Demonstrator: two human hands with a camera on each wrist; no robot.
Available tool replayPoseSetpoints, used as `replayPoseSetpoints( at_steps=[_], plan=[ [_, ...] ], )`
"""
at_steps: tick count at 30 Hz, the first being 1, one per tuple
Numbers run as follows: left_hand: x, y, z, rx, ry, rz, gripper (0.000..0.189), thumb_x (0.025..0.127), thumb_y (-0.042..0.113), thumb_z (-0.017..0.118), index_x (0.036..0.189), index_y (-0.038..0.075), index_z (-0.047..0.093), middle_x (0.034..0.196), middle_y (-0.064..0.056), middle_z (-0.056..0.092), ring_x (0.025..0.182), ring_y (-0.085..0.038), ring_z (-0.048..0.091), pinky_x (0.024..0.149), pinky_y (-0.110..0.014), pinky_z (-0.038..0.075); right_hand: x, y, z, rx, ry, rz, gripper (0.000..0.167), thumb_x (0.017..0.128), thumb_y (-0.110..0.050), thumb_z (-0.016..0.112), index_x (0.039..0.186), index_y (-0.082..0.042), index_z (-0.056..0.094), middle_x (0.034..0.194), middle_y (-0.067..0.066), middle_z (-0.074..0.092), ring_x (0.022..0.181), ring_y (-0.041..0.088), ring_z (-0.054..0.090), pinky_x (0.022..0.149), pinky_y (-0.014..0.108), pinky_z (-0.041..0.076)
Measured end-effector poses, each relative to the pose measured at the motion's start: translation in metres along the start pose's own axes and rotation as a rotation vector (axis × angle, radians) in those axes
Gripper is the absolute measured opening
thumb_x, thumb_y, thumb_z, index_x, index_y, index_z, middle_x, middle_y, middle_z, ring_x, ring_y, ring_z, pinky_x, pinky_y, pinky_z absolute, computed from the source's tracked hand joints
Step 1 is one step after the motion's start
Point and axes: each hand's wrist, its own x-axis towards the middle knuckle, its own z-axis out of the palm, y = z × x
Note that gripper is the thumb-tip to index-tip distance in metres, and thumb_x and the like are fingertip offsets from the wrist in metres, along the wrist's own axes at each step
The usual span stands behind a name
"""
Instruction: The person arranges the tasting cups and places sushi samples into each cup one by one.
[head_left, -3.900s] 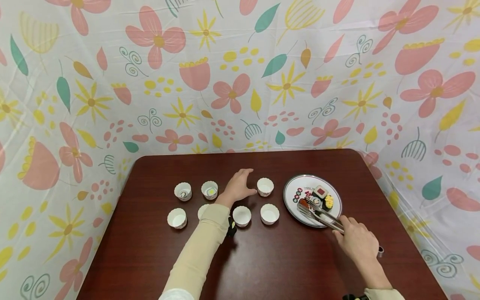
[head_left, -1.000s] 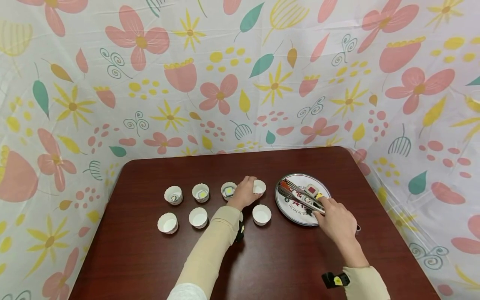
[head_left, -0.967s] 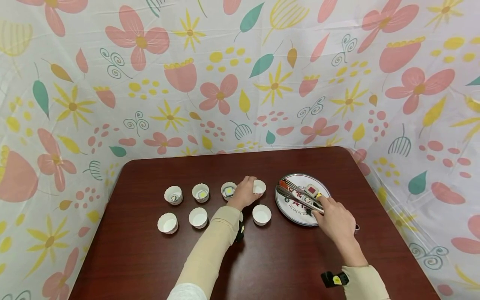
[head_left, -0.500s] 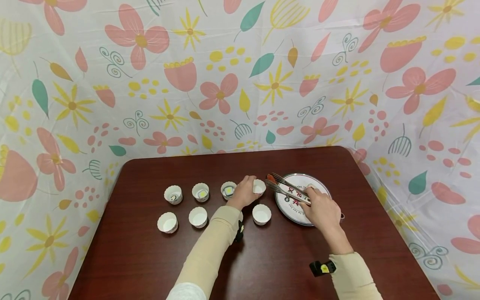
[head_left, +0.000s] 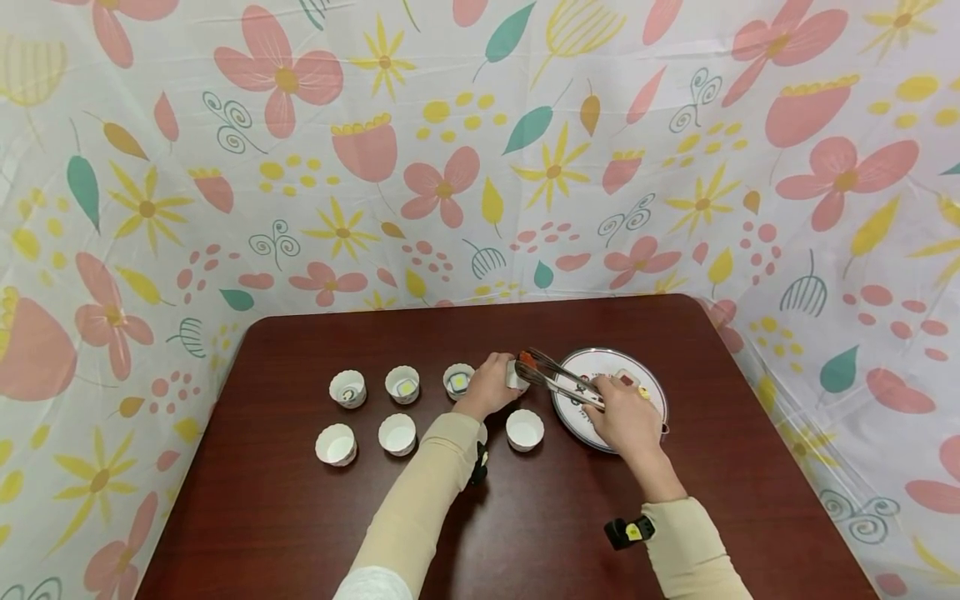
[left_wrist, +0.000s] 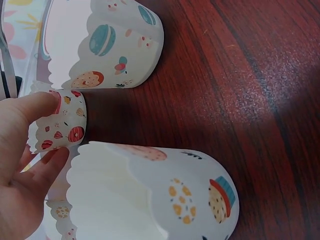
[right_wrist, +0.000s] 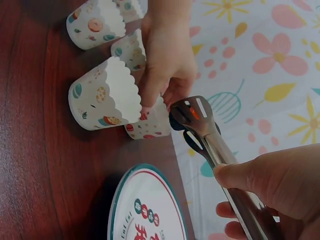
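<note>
Behind the plate (head_left: 600, 360), a white cloth (head_left: 450, 267) printed with flowers and leaves; under the plate, a glossy red-brown bench (head_left: 555, 517). Left of the plate, two rows of white scalloped cups. Far row, from the end farthest from the plate: a first cup (head_left: 347, 388) with a small round piece inside, a second cup (head_left: 402, 384) and a third cup (head_left: 458, 381) with yellow-marked pieces, then, nearest the plate, the printed cup (left_wrist: 70, 120). Near row, in the same order: a white cup (head_left: 336, 445), another cup (head_left: 397, 435), a cup mostly hidden behind the left sleeve (head_left: 420, 492), and an end cup (head_left: 525, 430) just beside the plate. On the plate's far right, partly covered, a red-centred piece (head_left: 625, 377).

Left hand (head_left: 491, 387): outstretched left of the plate, pinching the printed cup between thumb and fingers. Right hand (head_left: 627, 417): over the plate's right part, clasped round slotted metal tongs (right_wrist: 220, 152), aimed leftward across the plate. Beyond the plate's left edge, between the tong tips, an orange-topped piece (head_left: 528, 360); whether over the printed cup's mouth or beside it, impossible to tell.
</note>
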Motion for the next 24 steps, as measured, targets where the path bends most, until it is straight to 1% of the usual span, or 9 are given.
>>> replayPoseSetpoints(
  at_steps=[3, 5, 8, 14, 19, 24],
  plan=[
    [-0.001, 0.0, 0.0, -0.017, 0.014, -0.004, 0.066, 0.081, 0.028, 0.07, 0.136, 0.012, 0.038, 0.131, -0.008, 0.045, 0.108, -0.023, 0.054, 0.085, -0.036, 0.048, 0.001, -0.001, 0.003, -0.004, -0.013, -0.002, 0.034, 0.073, -0.024, 0.075, 0.1, -0.009, 0.061, 0.084, 0.01, 0.062, 0.066, 0.034, 0.059, 0.046, 0.044, 0.042],
    [-0.001, 0.0, 0.0, -0.03, 0.02, -0.006, 0.067, 0.08, 0.028, 0.071, 0.136, 0.011, 0.038, 0.13, -0.008, 0.046, 0.108, -0.023, 0.055, 0.085, -0.036, 0.048, 0.002, -0.002, 0.005, -0.009, -0.018, -0.006, 0.034, 0.073, -0.024, 0.075, 0.1, -0.008, 0.061, 0.084, 0.01, 0.062, 0.065, 0.033, 0.059, 0.047, 0.044, 0.043],
    [-0.001, -0.001, 0.001, -0.047, 0.022, -0.009, 0.068, 0.08, 0.027, 0.071, 0.136, 0.011, 0.037, 0.129, -0.008, 0.046, 0.107, -0.023, 0.055, 0.085, -0.036, 0.048, 0.003, -0.002, 0.007, -0.018, -0.024, -0.007, 0.034, 0.073, -0.024, 0.074, 0.1, -0.008, 0.061, 0.086, 0.011, 0.063, 0.067, 0.033, 0.06, 0.049, 0.045, 0.044],
    [0.001, -0.002, 0.003, -0.043, 0.023, -0.021, 0.068, 0.08, 0.027, 0.071, 0.136, 0.011, 0.037, 0.129, -0.007, 0.047, 0.107, -0.022, 0.055, 0.085, -0.036, 0.048, 0.003, -0.004, 0.012, -0.001, -0.024, -0.005, 0.037, 0.074, -0.023, 0.074, 0.106, -0.008, 0.061, 0.093, 0.013, 0.064, 0.075, 0.033, 0.061, 0.053, 0.048, 0.045],
    [0.001, -0.002, 0.003, -0.04, 0.025, -0.024, 0.066, 0.08, 0.028, 0.071, 0.135, 0.01, 0.039, 0.128, -0.008, 0.048, 0.107, -0.022, 0.055, 0.084, -0.036, 0.048, 0.002, -0.004, 0.016, 0.0, -0.015, -0.014, 0.039, 0.074, -0.023, 0.074, 0.108, -0.008, 0.061, 0.09, 0.013, 0.063, 0.074, 0.035, 0.061, 0.052, 0.047, 0.045],
    [0.001, -0.001, 0.001, -0.042, 0.021, -0.026, 0.066, 0.08, 0.028, 0.071, 0.135, 0.01, 0.039, 0.128, -0.008, 0.047, 0.108, -0.022, 0.054, 0.085, -0.036, 0.048, 0.002, -0.003, 0.018, -0.008, -0.007, -0.018, 0.039, 0.074, -0.022, 0.074, 0.107, -0.007, 0.06, 0.091, 0.013, 0.063, 0.074, 0.035, 0.061, 0.052, 0.047, 0.045]
  ],
)
